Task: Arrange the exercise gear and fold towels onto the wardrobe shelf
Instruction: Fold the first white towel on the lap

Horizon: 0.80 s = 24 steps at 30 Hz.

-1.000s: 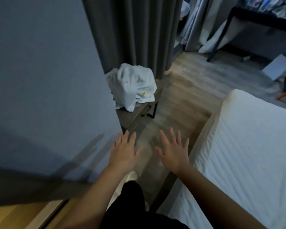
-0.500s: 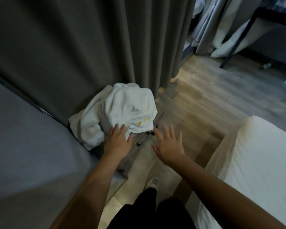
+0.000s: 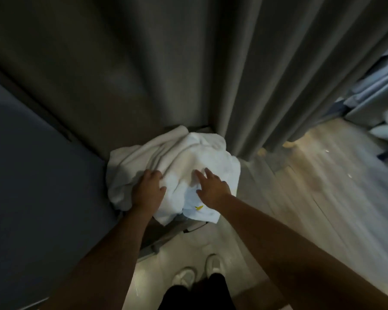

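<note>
A crumpled pile of white towels point(image 3: 177, 157), one with a small yellow mark, lies on a low side table point(image 3: 166, 240) in front of a grey curtain. My left hand point(image 3: 147, 191) is on the pile's left part with its fingers curled down into the cloth. Further right, my right hand point(image 3: 211, 186) rests on top of the pile with its fingers straight and spread. The wardrobe shelf and the exercise gear are out of view.
The grey curtain point(image 3: 244, 74) hangs right behind the table. A dark grey panel point(image 3: 43, 186) stands close on the left. Wooden floor point(image 3: 311, 186) opens to the right, with pale fabric point(image 3: 379, 113) at the far right. My shoes point(image 3: 184, 278) are just below the table.
I have stepped closer to the table. Both hands moved forward onto the towel pile; the left now digs its fingers in, and the right went from the air to resting on the cloth.
</note>
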{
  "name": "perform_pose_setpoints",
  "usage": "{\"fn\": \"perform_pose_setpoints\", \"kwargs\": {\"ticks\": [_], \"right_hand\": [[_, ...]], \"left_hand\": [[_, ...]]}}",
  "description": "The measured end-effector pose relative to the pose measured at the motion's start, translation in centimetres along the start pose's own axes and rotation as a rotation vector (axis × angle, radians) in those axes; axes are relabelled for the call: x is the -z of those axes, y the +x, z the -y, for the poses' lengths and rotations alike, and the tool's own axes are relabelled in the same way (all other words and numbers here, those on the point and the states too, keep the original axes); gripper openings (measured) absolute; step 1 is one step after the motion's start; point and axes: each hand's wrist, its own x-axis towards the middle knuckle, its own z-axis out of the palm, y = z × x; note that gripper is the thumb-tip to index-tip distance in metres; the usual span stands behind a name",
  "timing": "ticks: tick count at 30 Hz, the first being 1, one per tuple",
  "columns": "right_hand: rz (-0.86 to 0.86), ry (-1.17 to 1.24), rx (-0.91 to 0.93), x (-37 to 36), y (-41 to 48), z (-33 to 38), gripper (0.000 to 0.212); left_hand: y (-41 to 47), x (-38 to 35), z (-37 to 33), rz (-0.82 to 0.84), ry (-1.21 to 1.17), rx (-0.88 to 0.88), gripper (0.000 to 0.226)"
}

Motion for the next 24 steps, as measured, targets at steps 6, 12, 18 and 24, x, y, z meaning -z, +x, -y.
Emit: {"fn": "perform_pose_setpoints", "kwargs": {"ticks": [6, 12, 18, 24], "right_hand": [[-0.132, -0.038, 0.105, 0.1, 4.4, -0.8, 0.02], [-0.287, 0.097, 0.196, 3.6, 3.1, -1.2, 0.022], [-0.451, 0.173, 0.25, 10.9, 0.0, -0.1, 0.013], [-0.436, 0.362, 0.323, 17.5, -2.5, 1.7, 0.018]], "left_hand": [[0.7, -0.7, -0.2, -0.292, -0.019, -0.093, 0.011], [0.3, 5.6, -1.5, -0.446, -0.089, -0.061, 0.015], [-0.5, 15.0, -6.1, -0.652, -0.105, -0.204, 0.023], [-0.4, 22.6, -9.9, -0.776, -0.13, -0.192, 0.016]]}}
